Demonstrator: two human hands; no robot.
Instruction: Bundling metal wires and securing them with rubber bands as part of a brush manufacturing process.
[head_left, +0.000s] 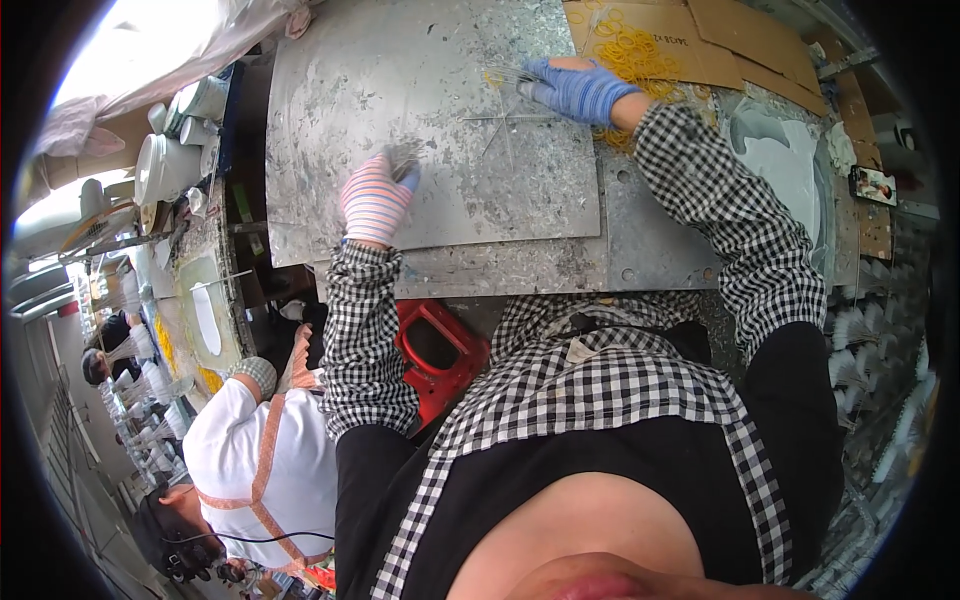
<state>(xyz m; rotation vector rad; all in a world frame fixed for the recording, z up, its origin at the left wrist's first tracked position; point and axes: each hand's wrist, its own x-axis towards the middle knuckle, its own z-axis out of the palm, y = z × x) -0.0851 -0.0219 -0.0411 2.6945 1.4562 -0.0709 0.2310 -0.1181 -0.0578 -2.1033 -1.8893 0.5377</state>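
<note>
My left hand, in a pink, orange and white striped glove, is over the grey metal sheet. Its fingertips are smeared by motion among a grey blur, so what they hold, if anything, cannot be made out. Farther right, my right hand wears a blue striped glove with greyed fingertips. Its fingers are closed on a few thin pale wires that stick out leftward. A small yellow loop shows at those wires. Just below them, a thin wire cross lies on the sheet.
Yellow rubber bands are heaped on cardboard beyond my right hand. A tray of white paste and a phone are at the right. White buckets stand at the left; a co-worker is below them. A red stool is under the table edge.
</note>
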